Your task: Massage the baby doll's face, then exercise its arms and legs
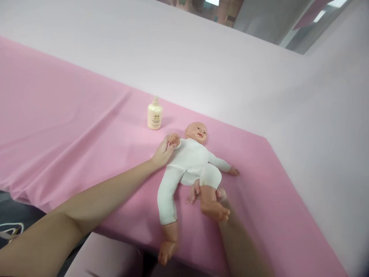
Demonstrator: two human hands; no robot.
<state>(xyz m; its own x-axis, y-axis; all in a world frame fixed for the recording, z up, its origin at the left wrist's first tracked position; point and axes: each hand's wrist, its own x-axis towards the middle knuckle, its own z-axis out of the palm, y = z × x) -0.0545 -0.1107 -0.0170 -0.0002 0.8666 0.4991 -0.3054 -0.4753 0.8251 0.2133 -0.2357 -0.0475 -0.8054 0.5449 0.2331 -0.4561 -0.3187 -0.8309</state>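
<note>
A baby doll [188, 156] in a white body suit lies on its back on the pink cloth [86, 127], its head away from me. My left hand [164, 153] is closed on the doll's arm on the left, near its small hand. Below the body, my right hand [206, 194] wraps round the doll's lower leg on the right, which is bent up at the knee; that leg hides part of the hand. The doll's other leg lies stretched toward me, and its other arm reaches out to the right.
A cream pump bottle [155, 115] stands on the cloth beyond my left hand. White walls [230, 84] border the table at the back and right. A window [259, 19] opens in the wall at the top. Cloth folds run along the left.
</note>
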